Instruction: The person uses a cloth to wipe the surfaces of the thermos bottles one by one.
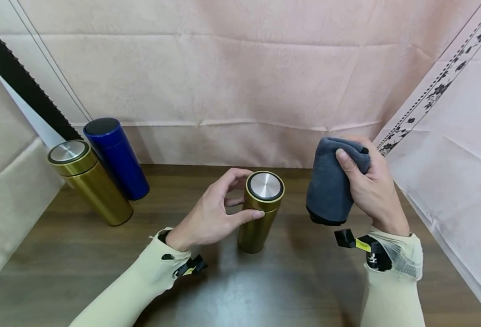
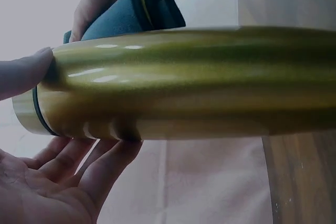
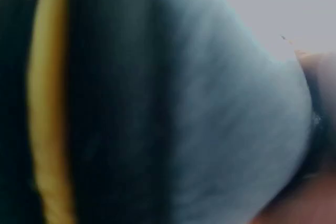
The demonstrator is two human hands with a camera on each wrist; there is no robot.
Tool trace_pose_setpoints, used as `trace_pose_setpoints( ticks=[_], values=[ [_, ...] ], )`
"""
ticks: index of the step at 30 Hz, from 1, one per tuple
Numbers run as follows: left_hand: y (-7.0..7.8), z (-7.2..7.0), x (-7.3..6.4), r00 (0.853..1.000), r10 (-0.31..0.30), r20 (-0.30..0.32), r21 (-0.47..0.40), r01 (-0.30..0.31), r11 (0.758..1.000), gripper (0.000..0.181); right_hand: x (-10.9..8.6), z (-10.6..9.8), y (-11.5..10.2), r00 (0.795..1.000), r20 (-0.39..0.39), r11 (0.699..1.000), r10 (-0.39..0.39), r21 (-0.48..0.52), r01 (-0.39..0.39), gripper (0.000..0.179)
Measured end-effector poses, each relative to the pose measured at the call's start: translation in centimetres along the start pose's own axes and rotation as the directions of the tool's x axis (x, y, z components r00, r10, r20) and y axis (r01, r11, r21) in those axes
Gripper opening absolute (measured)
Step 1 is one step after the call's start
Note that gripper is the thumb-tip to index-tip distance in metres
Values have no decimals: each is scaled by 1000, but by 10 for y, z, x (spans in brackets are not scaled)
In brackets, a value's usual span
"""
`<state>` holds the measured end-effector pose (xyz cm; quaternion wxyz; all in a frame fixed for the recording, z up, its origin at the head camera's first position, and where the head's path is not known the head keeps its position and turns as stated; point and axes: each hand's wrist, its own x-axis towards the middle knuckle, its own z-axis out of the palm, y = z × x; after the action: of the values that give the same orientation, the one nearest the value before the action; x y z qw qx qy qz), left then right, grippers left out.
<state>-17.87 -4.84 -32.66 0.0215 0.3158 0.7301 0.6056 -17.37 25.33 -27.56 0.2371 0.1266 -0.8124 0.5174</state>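
Note:
My left hand point(image 1: 207, 218) holds a gold thermos flask point(image 1: 258, 231) with a brushed silver top, upright at the middle of the table. The thumb lies on the near side near the lid seam, and the other fingers reach round the far side. Close up in the left wrist view, the flask's smooth gold body point(image 2: 184, 82) spans the picture between thumb and fingertips. To the right, my right hand point(image 1: 373, 188) grips a folded grey cloth point(image 1: 330, 190) with dark edging, raised over the table. That cloth point(image 3: 236, 103) fills most of the right wrist view, blurred, beside a yellow strip.
A second gold flask point(image 1: 97, 195) stands at the left of the wooden table point(image 1: 240, 295), with a blue flask point(image 1: 119, 163) just behind it. Pale fabric point(image 1: 224, 91) hangs along the back, and white fabric with a floral border point(image 1: 448, 136) lines the right side.

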Motion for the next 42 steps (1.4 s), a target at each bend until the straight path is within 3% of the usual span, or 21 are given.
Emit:
trace_pose_setpoints(
  ticks=[6, 9, 13, 16, 18, 23, 29, 32, 34, 38, 42],
  values=[
    [-2, 0, -1, 1000, -7, 13, 30, 7, 1000, 61, 2, 16, 5, 988, -130, 977, -80, 188, 103, 16],
    [-3, 2, -1, 1000, 1, 21, 39, -2, 999, 61, 0, 18, 5, 988, -141, 966, -63, 239, 96, 19],
    [-4, 4, -1, 1000, 14, 14, 49, -15, 999, 61, -5, 13, -2, 996, -72, 995, -50, 82, 56, 33],
    [-5, 4, -1, 1000, 19, -3, 78, -18, 997, 61, -11, 9, -13, 988, 11, 981, -156, -111, 157, 35],
    [-5, 4, -1, 1000, 15, -15, 99, -13, 995, 61, -15, 7, -23, 965, 69, 951, -252, -166, 260, 37],
    [-6, 5, 0, 999, 6, -35, 124, -2, 992, 61, -17, 8, -55, 860, 267, 838, -435, -230, 495, 43],
    [-6, 1, 0, 1000, -5, -27, 115, 8, 993, 59, -3, 17, -84, 656, 557, 585, -509, -334, 739, 54],
    [-7, -1, 1, 1000, -12, -9, 131, 13, 991, 57, 3, 18, -94, 577, 657, 468, -485, -361, 806, 49],
    [-7, -2, 1, 1000, -8, 1, 139, 8, 990, 55, 8, 18, -99, 541, 708, 400, -454, -381, 834, 49],
    [-7, -3, 2, 1000, -4, 8, 127, 3, 992, 55, 17, 24, -107, 473, 785, 297, -400, -378, 877, 52],
    [-7, -3, 3, 1000, 0, 9, 107, -1, 994, 53, 22, 33, -114, 425, 839, 241, -341, -359, 902, 46]
  ],
)
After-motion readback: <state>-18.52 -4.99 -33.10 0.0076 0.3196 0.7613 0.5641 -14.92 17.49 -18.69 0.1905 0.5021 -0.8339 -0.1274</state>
